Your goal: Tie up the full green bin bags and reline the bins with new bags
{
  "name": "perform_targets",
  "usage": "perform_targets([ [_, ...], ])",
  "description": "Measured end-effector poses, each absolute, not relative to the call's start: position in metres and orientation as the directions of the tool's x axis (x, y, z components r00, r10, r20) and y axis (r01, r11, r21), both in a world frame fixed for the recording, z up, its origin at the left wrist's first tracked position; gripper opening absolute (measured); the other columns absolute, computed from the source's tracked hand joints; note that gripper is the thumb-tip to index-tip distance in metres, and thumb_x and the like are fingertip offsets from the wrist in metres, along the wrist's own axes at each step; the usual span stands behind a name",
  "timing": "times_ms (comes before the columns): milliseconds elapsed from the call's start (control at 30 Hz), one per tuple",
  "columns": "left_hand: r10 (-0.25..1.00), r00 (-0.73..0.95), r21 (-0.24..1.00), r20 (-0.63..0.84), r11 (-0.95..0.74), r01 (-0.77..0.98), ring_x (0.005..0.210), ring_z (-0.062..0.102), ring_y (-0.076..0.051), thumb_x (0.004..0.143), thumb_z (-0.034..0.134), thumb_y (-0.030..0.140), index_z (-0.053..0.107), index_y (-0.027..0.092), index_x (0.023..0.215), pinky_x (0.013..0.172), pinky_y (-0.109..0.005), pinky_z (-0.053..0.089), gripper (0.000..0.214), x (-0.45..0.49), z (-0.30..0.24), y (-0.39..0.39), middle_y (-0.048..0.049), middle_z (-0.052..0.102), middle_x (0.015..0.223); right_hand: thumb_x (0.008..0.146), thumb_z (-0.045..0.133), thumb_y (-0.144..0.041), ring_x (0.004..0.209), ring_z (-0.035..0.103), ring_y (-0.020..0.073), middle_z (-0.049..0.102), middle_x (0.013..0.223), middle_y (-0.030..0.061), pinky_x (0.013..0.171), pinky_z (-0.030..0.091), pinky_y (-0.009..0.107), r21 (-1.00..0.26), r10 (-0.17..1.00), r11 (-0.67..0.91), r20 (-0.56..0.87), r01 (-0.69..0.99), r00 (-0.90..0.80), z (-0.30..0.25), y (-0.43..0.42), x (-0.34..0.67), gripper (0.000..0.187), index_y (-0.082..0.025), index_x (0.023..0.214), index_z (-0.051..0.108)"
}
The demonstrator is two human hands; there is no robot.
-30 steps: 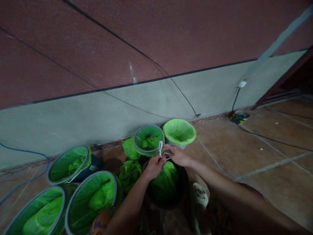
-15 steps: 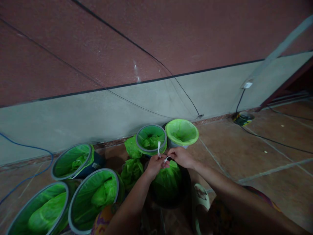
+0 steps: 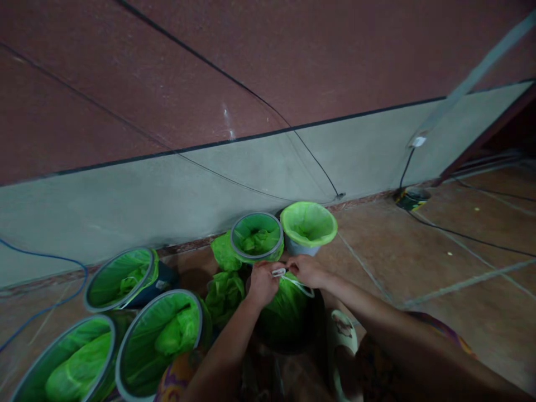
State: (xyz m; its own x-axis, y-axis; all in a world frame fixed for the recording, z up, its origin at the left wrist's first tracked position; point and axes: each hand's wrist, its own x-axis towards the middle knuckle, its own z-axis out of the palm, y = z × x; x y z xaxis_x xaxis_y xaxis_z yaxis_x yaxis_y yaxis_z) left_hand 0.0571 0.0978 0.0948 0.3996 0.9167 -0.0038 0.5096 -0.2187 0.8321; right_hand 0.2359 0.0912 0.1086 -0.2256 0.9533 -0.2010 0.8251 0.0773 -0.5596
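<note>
Drawstring (image 3: 278, 272) lower, tight in both grips (image 3: 262, 282) (image 3: 307, 271)

No legible text, label, brand or number on any bin, wall or floor.

Left hand (image 3: 262, 283) and right hand (image 3: 307, 271) both grip a white drawstring (image 3: 280, 272). It lies over a green bag (image 3: 285, 304) in a dark bin (image 3: 312, 329).

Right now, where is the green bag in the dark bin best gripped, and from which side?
Probably by the white drawstring, from above: it loops free over the gathered green bag, between left hand and right hand, while the dark bin walls the sides.
</note>
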Motion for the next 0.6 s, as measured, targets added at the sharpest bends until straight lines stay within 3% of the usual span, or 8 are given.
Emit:
perform_targets([
  [100, 0.906, 0.422, 0.870, 0.038, -0.238, 0.432, 0.096, 0.065, -0.021, 0.073, 0.051, 0.005, 0.074, 0.024, 0.099, 0.092, -0.032, 0.046, 0.040, 0.059, 0.094, 0.096, -0.0042, 0.074, 0.100, 0.082, 0.048, -0.012, 0.092, 0.066, 0.0197, 0.074, 0.100, 0.0061, 0.080, 0.045, 0.027, -0.625, 0.956, 0.076, -0.177, 0.777, -0.235, 0.109, 0.093, 0.233, 0.031, -0.020, 0.095, 0.075],
  [200, 0.934, 0.353, 0.921, 0.049, -0.179, 0.346, 0.091, 0.065, -0.019, 0.071, 0.049, 0.003, 0.072, 0.021, 0.105, 0.087, -0.030, 0.048, 0.044, 0.063, 0.087, 0.095, -0.0052, 0.072, 0.105, 0.081, 0.049, -0.012, 0.082, 0.065, 0.0166, 0.074, 0.091, 0.0037, 0.075, 0.046, 0.025, -0.718, 0.954, 0.036, -0.182, 0.695, -0.238, 0.107, 0.093, 0.230, 0.029, -0.020, 0.093, 0.074],
  [400, 0.976, 0.214, 0.973, -0.036, -0.015, 0.230, 0.066, 0.060, -0.013, 0.075, 0.055, 0.015, 0.063, 0.019, 0.119, 0.066, -0.023, 0.048, 0.044, 0.070, 0.077, 0.089, -0.0016, 0.070, 0.083, 0.079, 0.053, -0.015, 0.055, 0.053, 0.0090, 0.064, 0.062, -0.0005, 0.051, 0.040, 0.018, -0.845, 0.896, -0.235, -0.380, 0.480, -0.229, 0.101, 0.091, 0.224, 0.017, -0.016, 0.077, 0.069],
  [500, 0.980, 0.196, 0.976, -0.030, -0.014, 0.217, 0.062, 0.056, -0.010, 0.074, 0.058, 0.018, 0.058, 0.020, 0.125, 0.062, -0.021, 0.046, 0.050, 0.070, 0.075, 0.087, 0.0002, 0.068, 0.084, 0.081, 0.056, -0.026, 0.049, 0.048, 0.0073, 0.058, 0.058, -0.0017, 0.047, 0.038, 0.017, -0.855, 0.858, -0.371, -0.465, 0.363, -0.218, 0.101, 0.089, 0.224, 0.017, -0.016, 0.070, 0.065],
  [600, 0.980, 0.193, 0.970, -0.047, -0.002, 0.245, 0.060, 0.055, -0.010, 0.073, 0.059, 0.019, 0.059, 0.019, 0.122, 0.060, -0.020, 0.044, 0.048, 0.069, 0.075, 0.090, 0.0019, 0.066, 0.079, 0.078, 0.059, -0.026, 0.048, 0.045, 0.0066, 0.053, 0.054, -0.0032, 0.046, 0.036, 0.017, -0.862, 0.858, -0.389, -0.467, 0.324, -0.214, 0.099, 0.088, 0.225, 0.016, -0.015, 0.067, 0.063],
])
